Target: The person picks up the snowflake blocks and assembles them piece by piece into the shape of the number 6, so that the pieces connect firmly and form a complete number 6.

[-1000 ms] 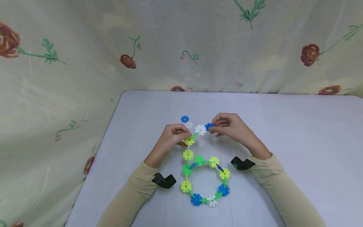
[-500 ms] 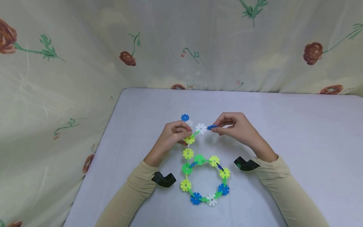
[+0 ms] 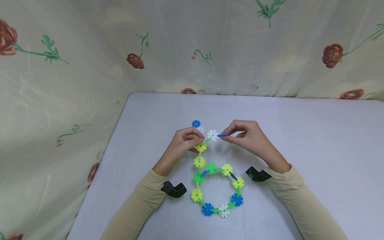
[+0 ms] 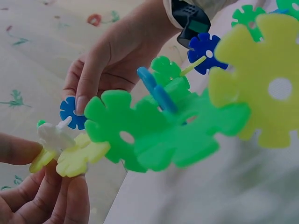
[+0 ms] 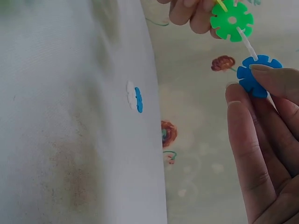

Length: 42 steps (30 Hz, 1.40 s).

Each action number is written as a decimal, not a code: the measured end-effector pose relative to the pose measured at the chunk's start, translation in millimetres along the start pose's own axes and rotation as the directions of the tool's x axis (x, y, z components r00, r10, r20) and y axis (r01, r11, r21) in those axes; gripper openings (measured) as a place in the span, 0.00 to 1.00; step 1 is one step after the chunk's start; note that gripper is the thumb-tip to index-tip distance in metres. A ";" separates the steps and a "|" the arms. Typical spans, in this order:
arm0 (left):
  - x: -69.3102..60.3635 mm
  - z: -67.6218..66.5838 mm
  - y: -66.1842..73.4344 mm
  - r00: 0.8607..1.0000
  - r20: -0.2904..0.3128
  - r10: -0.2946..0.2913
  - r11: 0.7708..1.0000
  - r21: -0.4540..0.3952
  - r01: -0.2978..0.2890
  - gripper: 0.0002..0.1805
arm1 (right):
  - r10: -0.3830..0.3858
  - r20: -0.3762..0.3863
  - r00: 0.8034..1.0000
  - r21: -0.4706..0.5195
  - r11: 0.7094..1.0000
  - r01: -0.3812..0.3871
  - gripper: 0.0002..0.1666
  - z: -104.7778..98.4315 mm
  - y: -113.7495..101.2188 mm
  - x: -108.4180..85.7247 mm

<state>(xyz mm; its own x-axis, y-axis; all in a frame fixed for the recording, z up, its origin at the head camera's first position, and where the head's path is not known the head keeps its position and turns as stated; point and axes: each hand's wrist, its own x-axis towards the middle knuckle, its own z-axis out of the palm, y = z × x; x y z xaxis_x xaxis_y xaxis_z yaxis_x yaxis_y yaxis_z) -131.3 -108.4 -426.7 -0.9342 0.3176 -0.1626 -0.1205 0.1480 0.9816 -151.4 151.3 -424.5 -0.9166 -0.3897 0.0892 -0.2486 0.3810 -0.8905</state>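
Observation:
My left hand (image 3: 182, 148) pinches a yellow notched plastic disc (image 3: 201, 146) near the upper end of a chain of interlocking snowflake discs. A green disc (image 5: 229, 21) links it to a white disc (image 3: 212, 135) at the chain's end. Between thumb and fingers, my right hand (image 3: 247, 136) pinches a blue disc (image 3: 222, 135), turned edge-on in the head view. Its rim meets the white disc's edge; in the right wrist view the blue disc (image 5: 252, 85) touches the edge-on white disc (image 5: 249, 45). How deep the slots engage is unclear.
Below the hands the chain closes into a ring of yellow, green, blue and white discs, including a green disc (image 3: 211, 168). A loose blue disc (image 3: 196, 123) and white disc (image 3: 201, 129) lie beyond my left hand on the white table (image 3: 315, 150). A floral curtain (image 3: 168, 60) hangs behind.
The blue disc in my right hand has turned from face-up to edge-on. It moved slightly away from the white disc, then back left against it. My left hand has stayed in place.

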 end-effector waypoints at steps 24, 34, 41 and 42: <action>-1.3 4.8 -4.2 0.995 -0.015 0.094 0.992 0.092 -0.092 0.13 | -0.279 -0.037 0.959 -0.171 0.948 0.269 0.08 11.4 -5.4 -1.9; -3.4 7.8 -3.6 0.992 -0.039 0.123 0.991 0.064 -0.120 0.12 | -0.374 -0.055 0.926 -0.198 0.913 0.357 0.10 16.6 -6.4 -2.3; -2.7 10.2 -1.5 0.991 -0.055 0.121 0.990 0.076 -0.117 0.11 | -0.419 -0.069 0.905 -0.212 0.893 0.397 0.11 20.1 -9.8 -2.1; -2.6 10.4 -1.5 0.991 -0.056 0.121 0.990 0.077 -0.116 0.11 | -0.423 -0.071 0.904 -0.213 0.891 0.400 0.11 20.4 -10.1 -2.1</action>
<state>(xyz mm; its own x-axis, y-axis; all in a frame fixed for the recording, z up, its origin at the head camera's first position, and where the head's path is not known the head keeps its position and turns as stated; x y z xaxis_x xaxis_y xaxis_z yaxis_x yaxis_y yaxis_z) -125.2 -99.7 -428.8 -0.9591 0.2806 -0.0369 0.0154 0.1821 0.9832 -140.6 131.2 -424.9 -0.7454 -0.4536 0.4885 -0.6550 0.3623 -0.6631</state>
